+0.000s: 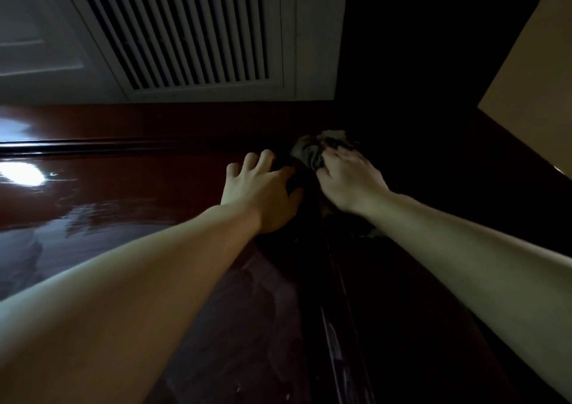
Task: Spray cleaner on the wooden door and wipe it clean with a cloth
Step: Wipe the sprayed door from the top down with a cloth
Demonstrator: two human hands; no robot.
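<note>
The glossy dark red wooden door fills the lower view, seen from below toward its top edge. My left hand lies against the door near its upper corner, fingers spread and bent over a dark edge there. Just to its right, my right hand grips a bunched grey cloth and holds it against the dark upper corner of the door. A raised vertical moulding runs down the door below the hands. No spray bottle is in view.
Above the door is a white ceiling with a slatted air vent. A beige wall shows at the upper right. The area right of the hands is very dark. Light reflects off the door at the left.
</note>
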